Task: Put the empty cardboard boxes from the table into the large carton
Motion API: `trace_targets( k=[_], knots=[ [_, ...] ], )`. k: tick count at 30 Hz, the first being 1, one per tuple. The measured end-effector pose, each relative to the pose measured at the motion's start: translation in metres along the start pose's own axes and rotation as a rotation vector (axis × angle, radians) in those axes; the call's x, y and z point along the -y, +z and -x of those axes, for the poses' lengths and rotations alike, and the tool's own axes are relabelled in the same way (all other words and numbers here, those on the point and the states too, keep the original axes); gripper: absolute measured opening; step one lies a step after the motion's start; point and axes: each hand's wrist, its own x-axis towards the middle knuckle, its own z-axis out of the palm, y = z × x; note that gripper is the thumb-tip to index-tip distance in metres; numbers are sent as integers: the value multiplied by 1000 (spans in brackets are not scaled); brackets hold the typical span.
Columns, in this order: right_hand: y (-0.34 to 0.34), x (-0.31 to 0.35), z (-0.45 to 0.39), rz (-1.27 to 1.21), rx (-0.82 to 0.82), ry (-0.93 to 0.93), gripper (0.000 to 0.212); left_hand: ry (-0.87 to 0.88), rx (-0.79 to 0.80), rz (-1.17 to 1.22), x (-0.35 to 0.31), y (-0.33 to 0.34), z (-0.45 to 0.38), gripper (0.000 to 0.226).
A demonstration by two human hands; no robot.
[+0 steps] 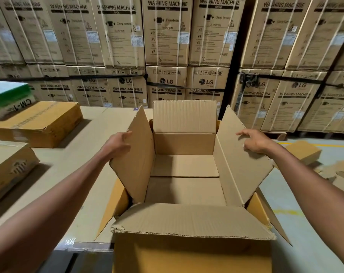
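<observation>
Cardboard flaps of the large carton point(185, 186) could flop back shut if the left hand point(116, 145) and right hand point(254, 141), each gripping the flap beside it, let go.

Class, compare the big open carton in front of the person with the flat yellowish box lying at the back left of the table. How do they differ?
The open carton has all four flaps up and an empty inside on show; the flat box is shut. The carton is deep and tall; the flat box is low and wide. The left hand and right hand hold the carton's side flaps; nothing touches the flat box. Both are brown corrugated cardboard.
</observation>
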Motion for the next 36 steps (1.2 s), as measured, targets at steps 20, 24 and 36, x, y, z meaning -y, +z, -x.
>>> trace_targets(
  k=[20,24,36],
  knots=[
    [-12,-4,8,147,-2,38,62,-22,50,12,9,-5,-1,72],
    [-14,-8,8,247,32,40,66,-13,90,48,7,-10,2,67],
    [22,28,68,457,-314,-76,46,86,-131,125,-16,-9,64,57]
  ],
)
